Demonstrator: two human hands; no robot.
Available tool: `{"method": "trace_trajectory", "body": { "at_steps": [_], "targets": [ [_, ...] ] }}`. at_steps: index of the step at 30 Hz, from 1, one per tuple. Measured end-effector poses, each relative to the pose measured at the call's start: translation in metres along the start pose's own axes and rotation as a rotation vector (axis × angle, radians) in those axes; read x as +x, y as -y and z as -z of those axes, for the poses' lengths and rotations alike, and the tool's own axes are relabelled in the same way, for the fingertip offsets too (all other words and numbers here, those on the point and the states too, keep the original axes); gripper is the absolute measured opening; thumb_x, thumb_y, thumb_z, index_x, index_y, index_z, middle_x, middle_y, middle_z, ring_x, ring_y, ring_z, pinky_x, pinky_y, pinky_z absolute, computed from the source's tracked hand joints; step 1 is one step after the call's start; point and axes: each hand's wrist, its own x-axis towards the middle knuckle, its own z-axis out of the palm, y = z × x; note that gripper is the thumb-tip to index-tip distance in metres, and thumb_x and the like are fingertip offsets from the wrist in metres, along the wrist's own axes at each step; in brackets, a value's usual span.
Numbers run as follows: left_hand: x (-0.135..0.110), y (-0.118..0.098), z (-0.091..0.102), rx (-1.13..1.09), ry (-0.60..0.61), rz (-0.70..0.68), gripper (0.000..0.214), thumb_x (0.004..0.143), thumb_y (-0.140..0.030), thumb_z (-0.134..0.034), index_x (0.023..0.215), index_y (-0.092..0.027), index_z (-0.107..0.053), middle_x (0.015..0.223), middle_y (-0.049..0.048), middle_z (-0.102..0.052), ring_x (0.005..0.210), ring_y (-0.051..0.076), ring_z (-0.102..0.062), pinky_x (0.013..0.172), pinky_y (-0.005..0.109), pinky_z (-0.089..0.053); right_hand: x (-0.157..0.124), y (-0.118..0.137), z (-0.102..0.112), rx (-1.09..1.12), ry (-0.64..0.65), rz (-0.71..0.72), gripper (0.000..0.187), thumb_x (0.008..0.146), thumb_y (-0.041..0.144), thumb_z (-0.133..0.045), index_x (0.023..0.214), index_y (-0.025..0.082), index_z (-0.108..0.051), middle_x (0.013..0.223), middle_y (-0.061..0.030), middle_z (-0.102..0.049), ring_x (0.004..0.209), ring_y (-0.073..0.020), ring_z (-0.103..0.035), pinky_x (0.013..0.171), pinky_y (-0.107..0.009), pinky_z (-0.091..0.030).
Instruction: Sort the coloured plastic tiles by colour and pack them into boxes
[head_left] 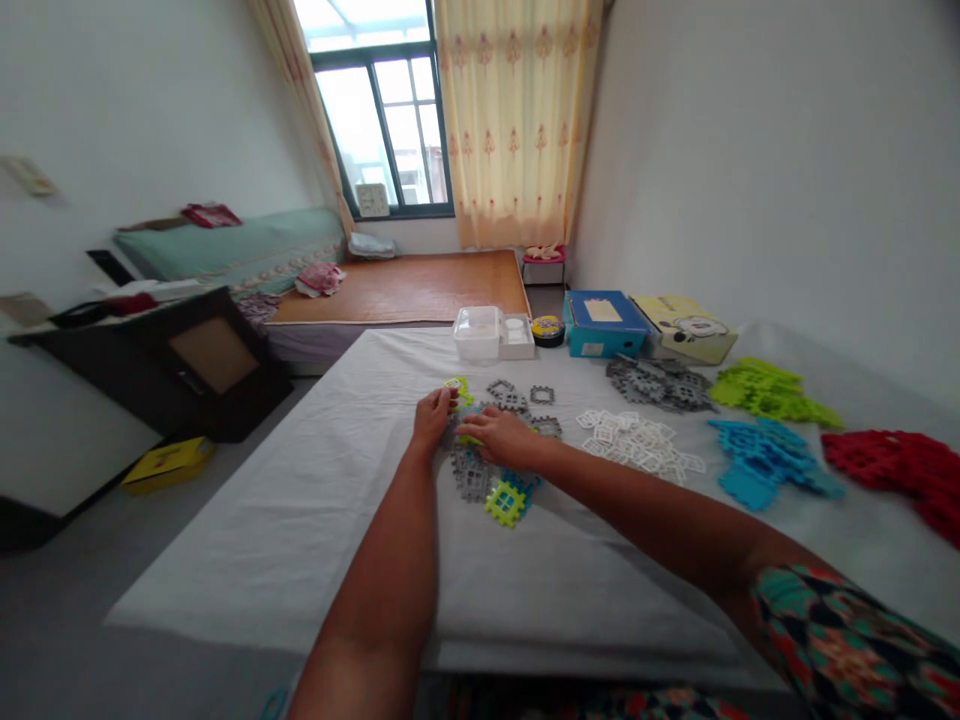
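Observation:
My left hand [433, 415] is closed in a pinch at the edge of a lime-green building tile [459, 386], at the far left of a group of notched plastic tiles. Over the middle of the group lies my right hand [501, 436], its fingers stretched out and touching the pieces, hiding part of them. Grey tiles [472, 478] sit just below the hands, some apparently linked. A lime-green tile [507, 503] with a blue window insert is nearest me. Loose grey frames [542, 395] lie just beyond my right hand.
Heaps of white window pieces [630, 443], grey tiles [656, 383], lime-green tiles [769, 390], blue tiles [772, 460] and red tiles [896, 470] cover the table's right side. Along the far edge stand a clear plastic box [478, 333], a round tin [548, 331], a blue box [604, 322] and a yellow box [686, 328].

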Motion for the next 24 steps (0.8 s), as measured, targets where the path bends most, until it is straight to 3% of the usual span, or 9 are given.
{"method": "trace_trajectory", "body": {
  "at_steps": [3, 9, 14, 16, 19, 22, 24],
  "targets": [
    [0.001, 0.0, 0.001, -0.007, 0.011, -0.001, 0.053, 0.08, -0.06, -0.051, 0.094, -0.013, -0.07, 0.091, 0.0105, -0.072, 0.075, 0.018, -0.066, 0.065, 0.027, -0.052, 0.015, 0.004, -0.001, -0.063, 0.023, -0.021, 0.044, 0.081, 0.011, -0.052, 0.12, 0.028, -0.063, 0.122, -0.0049, -0.061, 0.106, -0.027, -0.053, 0.093, -0.038, -0.043],
    [-0.001, -0.004, 0.0, 0.0, 0.01, -0.005, 0.051, 0.08, -0.059, -0.053, 0.094, -0.013, -0.071, 0.092, 0.0104, -0.073, 0.076, 0.018, -0.067, 0.065, 0.027, -0.052, 0.014, -0.014, 0.005, -0.024, -0.007, -0.114, 0.057, 0.065, 0.021, -0.078, 0.12, 0.021, -0.062, 0.113, -0.0081, -0.061, 0.101, -0.0235, -0.057, 0.087, -0.029, -0.046],
    [-0.002, -0.006, 0.001, 0.01, 0.007, -0.014, 0.054, 0.078, -0.061, -0.053, 0.094, -0.012, -0.07, 0.092, 0.0117, -0.072, 0.077, 0.019, -0.067, 0.067, 0.029, -0.053, -0.005, -0.028, 0.021, 0.063, -0.073, -0.212, 0.016, 0.077, 0.024, -0.072, 0.092, 0.02, -0.071, 0.09, -0.0022, -0.068, 0.081, -0.0162, -0.062, 0.075, -0.024, -0.048],
    [-0.001, -0.005, 0.003, 0.02, -0.003, -0.014, 0.056, 0.076, -0.063, -0.054, 0.094, -0.013, -0.07, 0.092, 0.0119, -0.073, 0.077, 0.02, -0.067, 0.068, 0.031, -0.054, -0.023, -0.035, 0.033, 0.123, -0.148, -0.231, 0.012, 0.085, 0.026, -0.063, 0.092, 0.023, -0.072, 0.091, 0.0003, -0.071, 0.083, -0.0138, -0.064, 0.078, -0.021, -0.047],
    [0.002, -0.005, 0.006, 0.062, 0.004, -0.006, 0.058, 0.074, -0.066, -0.054, 0.095, -0.014, -0.07, 0.093, 0.0117, -0.073, 0.078, 0.021, -0.068, 0.069, 0.032, -0.055, -0.063, -0.06, 0.052, 0.176, -0.278, -0.292, 0.022, 0.09, 0.029, -0.054, 0.1, 0.021, -0.071, 0.099, -0.0024, -0.072, 0.089, -0.0144, -0.065, 0.08, -0.022, -0.049],
    [0.003, -0.006, 0.008, 0.102, 0.018, -0.001, 0.059, 0.074, -0.066, -0.054, 0.096, -0.014, -0.07, 0.095, 0.0113, -0.073, 0.08, 0.022, -0.069, 0.072, 0.033, -0.055, -0.12, -0.107, 0.074, 0.256, -0.425, -0.467, 0.024, 0.086, 0.03, -0.056, 0.101, 0.017, -0.07, 0.093, -0.0054, -0.073, 0.08, -0.0163, -0.067, 0.073, -0.026, -0.052],
    [0.003, -0.007, 0.008, 0.118, 0.022, 0.0, 0.058, 0.074, -0.066, -0.054, 0.096, -0.015, -0.071, 0.096, 0.011, -0.074, 0.081, 0.022, -0.069, 0.073, 0.033, -0.056, -0.167, -0.145, 0.091, 0.329, -0.582, -0.658, 0.028, 0.081, 0.031, -0.058, 0.103, 0.017, -0.069, 0.084, -0.0049, -0.073, 0.069, -0.0159, -0.066, 0.064, -0.026, -0.053]
  ]
}}
